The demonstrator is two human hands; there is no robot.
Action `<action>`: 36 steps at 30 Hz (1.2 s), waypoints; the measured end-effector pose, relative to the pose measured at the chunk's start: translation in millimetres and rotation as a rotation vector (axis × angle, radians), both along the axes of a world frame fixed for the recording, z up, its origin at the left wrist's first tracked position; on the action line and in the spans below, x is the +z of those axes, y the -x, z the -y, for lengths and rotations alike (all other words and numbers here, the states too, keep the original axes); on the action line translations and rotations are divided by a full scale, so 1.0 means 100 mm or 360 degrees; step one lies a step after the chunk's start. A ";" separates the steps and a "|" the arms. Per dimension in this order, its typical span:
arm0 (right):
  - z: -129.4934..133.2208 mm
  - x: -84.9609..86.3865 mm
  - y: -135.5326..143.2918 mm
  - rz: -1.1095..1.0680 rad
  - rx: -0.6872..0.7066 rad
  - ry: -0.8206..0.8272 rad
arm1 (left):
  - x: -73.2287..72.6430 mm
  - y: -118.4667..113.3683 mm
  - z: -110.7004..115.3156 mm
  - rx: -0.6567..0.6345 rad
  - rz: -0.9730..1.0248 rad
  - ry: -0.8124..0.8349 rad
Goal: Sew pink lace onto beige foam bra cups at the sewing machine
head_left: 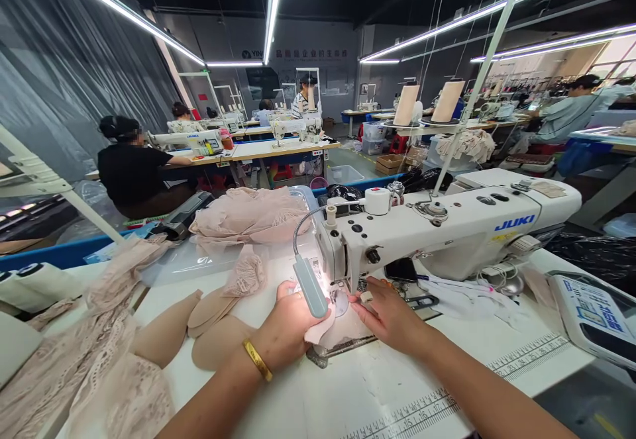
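Observation:
My left hand (285,326), a gold bangle at its wrist, is closed on a pale pink fabric piece (322,332) at the needle area of a white sewing machine (397,227). A grey gooseneck lamp (311,288) hides part of those fingers. On the other side of the needle is my right hand (390,313), a beige band around one finger. Its thumb and fingers are drawn together by the machine bed; what they pinch cannot be made out. Beige bra cups (166,330) and a lace-covered cup (247,272) lie left of my left hand.
Pink lace (114,359) spreads along the table's left side. Behind the lamp, a clear plastic bin (199,263) carries piled pink garments (248,217). A black-handled tool, white straps (462,296) and a control box (593,316) sit to the right. Other people work at machines beyond.

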State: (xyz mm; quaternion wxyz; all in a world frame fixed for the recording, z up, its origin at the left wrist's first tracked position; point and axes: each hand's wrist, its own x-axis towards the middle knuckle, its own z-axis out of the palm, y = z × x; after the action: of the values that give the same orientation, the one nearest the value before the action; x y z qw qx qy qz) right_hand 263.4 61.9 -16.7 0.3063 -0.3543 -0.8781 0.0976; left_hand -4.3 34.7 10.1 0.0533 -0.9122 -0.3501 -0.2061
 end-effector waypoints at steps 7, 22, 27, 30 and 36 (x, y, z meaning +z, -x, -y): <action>0.02 0.01 0.01 0.0046 0.0039 0.0064 | -0.02 -0.02 0.07 0.0052 0.0040 0.0029; 0.12 0.13 0.04 0.0208 0.0528 0.0091 | 0.07 -0.18 0.35 0.0041 -0.0116 0.0098; 0.12 0.12 0.04 0.0278 0.0463 0.0108 | 0.02 -0.21 0.39 0.0037 -0.0137 0.0115; 0.10 0.08 0.04 0.0286 0.0395 0.0105 | -0.01 -0.22 0.33 0.0039 -0.0155 0.0044; 0.06 0.00 0.09 0.0349 0.0246 0.0118 | 0.01 -0.24 0.20 0.0109 -0.0131 -0.0061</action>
State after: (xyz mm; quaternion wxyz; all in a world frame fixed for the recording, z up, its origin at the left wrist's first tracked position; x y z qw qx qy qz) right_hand 254.5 55.7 -16.8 0.1869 -0.3053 -0.9267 0.1141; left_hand 20.1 14.2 10.9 0.0921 -0.9061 -0.3748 -0.1731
